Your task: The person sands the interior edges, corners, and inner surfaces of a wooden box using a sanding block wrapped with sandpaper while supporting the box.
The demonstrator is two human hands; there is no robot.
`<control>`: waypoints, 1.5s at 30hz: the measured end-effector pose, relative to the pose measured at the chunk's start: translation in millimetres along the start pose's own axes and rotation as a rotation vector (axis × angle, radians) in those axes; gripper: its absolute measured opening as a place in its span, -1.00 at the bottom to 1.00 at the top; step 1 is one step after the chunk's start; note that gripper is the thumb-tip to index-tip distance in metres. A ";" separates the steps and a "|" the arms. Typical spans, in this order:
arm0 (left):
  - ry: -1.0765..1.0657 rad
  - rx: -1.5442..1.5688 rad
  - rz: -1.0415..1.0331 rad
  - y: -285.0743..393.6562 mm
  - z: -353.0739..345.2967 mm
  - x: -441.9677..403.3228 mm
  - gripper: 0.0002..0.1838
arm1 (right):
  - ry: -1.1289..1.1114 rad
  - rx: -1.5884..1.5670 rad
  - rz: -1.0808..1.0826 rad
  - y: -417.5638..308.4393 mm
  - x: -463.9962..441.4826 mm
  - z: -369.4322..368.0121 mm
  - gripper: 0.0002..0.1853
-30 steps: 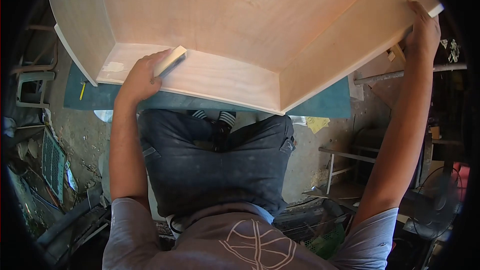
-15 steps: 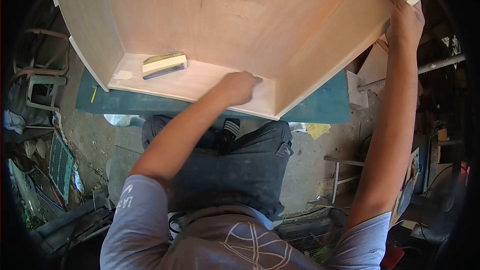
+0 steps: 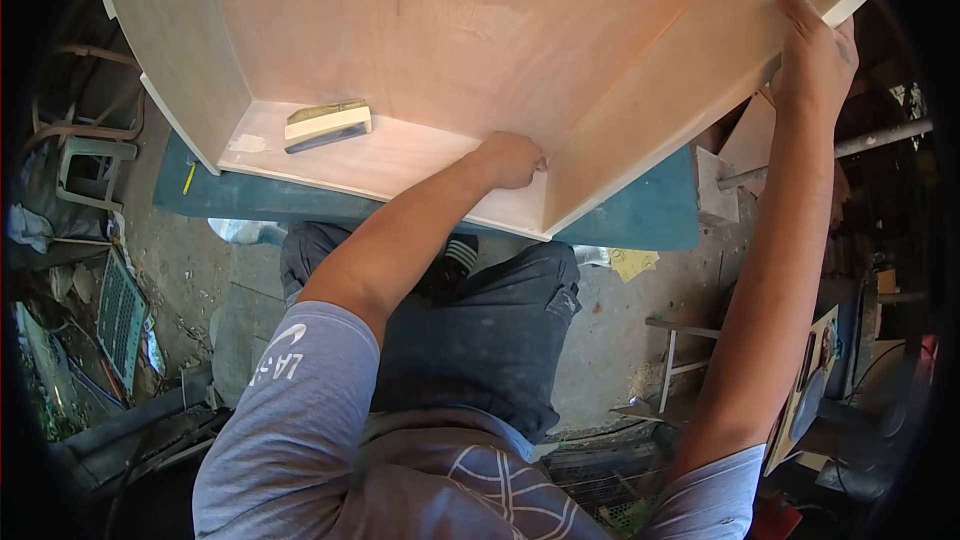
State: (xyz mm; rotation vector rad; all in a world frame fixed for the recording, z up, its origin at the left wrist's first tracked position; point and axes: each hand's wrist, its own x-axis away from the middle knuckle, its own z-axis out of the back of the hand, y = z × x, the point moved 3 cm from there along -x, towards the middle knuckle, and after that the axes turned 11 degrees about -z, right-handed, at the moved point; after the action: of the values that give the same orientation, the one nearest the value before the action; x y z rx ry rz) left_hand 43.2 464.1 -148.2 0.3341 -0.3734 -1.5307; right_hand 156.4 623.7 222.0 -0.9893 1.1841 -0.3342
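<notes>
A wooden cabinet-like box [image 3: 430, 30] lies open towards me, with a flat back and raised side panels. My left hand [image 3: 512, 160] is down at the inner right corner of its near panel [image 3: 390, 152], fingers curled under and pressed to the wood. Whatever they may hold is hidden. Up at the right, my right hand [image 3: 812, 65] grips the outer edge of the right side panel [image 3: 660, 90], thumb on the inner face. A block-shaped tool [image 3: 328, 127] with a pale middle and dark lower side rests on the near panel, left of my left hand.
The box rests on a blue-green surface [image 3: 640, 208], where a small yellow stick [image 3: 189, 178] lies at left. A pale filler-like patch [image 3: 247, 143] marks the near panel. A stool [image 3: 92, 175] stands left; a metal bar [image 3: 880, 142] juts in at right. Yellow paper [image 3: 632, 263] lies below.
My left hand has slid right along the near panel, closer to the corner. My right hand keeps its grip on the side panel. The block-shaped tool stays in place.
</notes>
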 end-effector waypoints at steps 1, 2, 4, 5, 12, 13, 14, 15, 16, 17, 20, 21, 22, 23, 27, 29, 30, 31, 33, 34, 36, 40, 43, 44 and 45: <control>0.054 -0.026 -0.008 -1.2 -6.6 -0.6 -0.65 | 0.002 0.003 0.000 -0.1 -1.3 0.2 -0.64; 0.106 -0.050 -0.017 -2.2 -13.1 -1.7 -0.68 | 0.004 0.008 0.000 0.1 -1.8 0.5 -0.64; 0.095 -0.072 -0.021 16.3 -20.1 2.9 -0.72 | 0.003 0.012 0.017 0.8 -0.3 0.7 -0.63; 0.086 -0.098 -0.025 27.6 -22.8 7.9 -0.76 | 0.004 0.014 0.039 0.1 -0.1 0.3 -0.61; 0.024 -0.073 -0.253 63.1 -29.2 64.9 -0.83 | 0.022 0.044 0.020 -1.8 -1.6 -2.3 -0.58; 0.100 -0.024 -0.248 58.1 -19.4 72.8 -0.81 | 0.024 0.060 0.024 -2.1 -2.2 -1.2 -0.57; 0.179 0.022 -0.243 55.5 -9.6 77.5 -0.78 | 0.026 0.073 0.032 -2.3 -3.3 -1.5 -0.57; 0.185 0.014 -0.242 54.2 -9.0 77.2 -0.78 | 0.026 0.068 0.041 -1.5 -1.3 -3.5 -0.57; 0.321 -0.022 -0.115 49.6 -11.0 74.9 -0.71 | 0.017 0.034 0.050 0.9 2.9 -4.6 -0.62; 0.469 -0.060 0.005 46.5 -9.5 69.8 -0.64 | 0.010 0.002 0.074 -0.3 4.5 -4.9 -0.66; 0.498 -0.321 -0.095 62.5 -64.1 56.4 -0.55 | 0.016 0.196 0.135 -12.4 15.8 -6.3 -0.58; 0.101 -0.041 -0.145 75.1 -42.0 52.6 -0.68 | 0.047 0.131 0.136 -10.5 18.3 -8.7 -0.56; 0.166 0.179 -0.136 83.6 -23.8 63.4 -0.79 | 0.029 0.036 0.043 -16.6 25.2 -13.2 -0.54; 0.198 0.239 -0.248 70.3 -31.5 64.5 -0.83 | 0.016 0.053 0.018 -18.5 25.9 -12.9 -0.48; 0.700 -0.150 0.099 15.8 36.6 132.3 -0.38 | -0.007 0.065 -0.029 -29.8 30.6 -17.4 -0.47; 0.591 -0.308 0.401 -28.2 59.1 170.5 -0.15 | -0.015 0.069 -0.033 -31.0 30.9 -18.1 -0.46; 0.529 -0.365 0.523 -43.6 73.4 191.5 -0.08 | -0.012 0.068 -0.031 -31.3 32.0 -18.1 -0.46; 0.454 -0.337 0.562 -50.6 88.0 210.4 -0.05 | -0.008 0.059 -0.032 -32.0 34.1 -17.8 -0.47; 0.390 -0.317 0.600 -66.9 101.2 233.7 -0.02 | -0.003 0.043 -0.022 -36.6 35.3 -20.2 -0.48; 0.340 -0.285 0.580 -73.5 99.4 241.2 -0.02 | 0.004 0.062 -0.015 -38.7 37.3 -20.2 -0.48; 0.293 -0.257 0.555 -81.9 97.3 246.0 -0.02 | 0.015 0.082 -0.003 -42.1 39.2 -20.1 -0.49; 0.425 -0.297 0.562 -99.1 87.1 243.6 -0.31 | -0.011 0.086 -0.026 -42.2 43.9 -14.7 -0.43; 0.549 -0.364 0.538 -98.5 71.9 247.8 -0.50 | 0.117 0.269 0.206 -50.8 53.2 -8.9 -0.31; 0.668 -0.381 0.496 -96.4 68.8 249.9 -0.58 | 0.270 0.472 0.449 -57.5 58.0 -12.1 -0.24; 0.673 -0.382 0.508 -99.8 63.7 248.4 -0.58 | 0.378 0.658 0.669 -85.3 62.6 -21.3 -0.15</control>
State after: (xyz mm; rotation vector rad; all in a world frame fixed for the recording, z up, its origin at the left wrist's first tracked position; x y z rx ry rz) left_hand -73.2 215.6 -127.8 0.3929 0.3453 -0.8905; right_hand 184.2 523.2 249.7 0.0681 1.5285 -0.3421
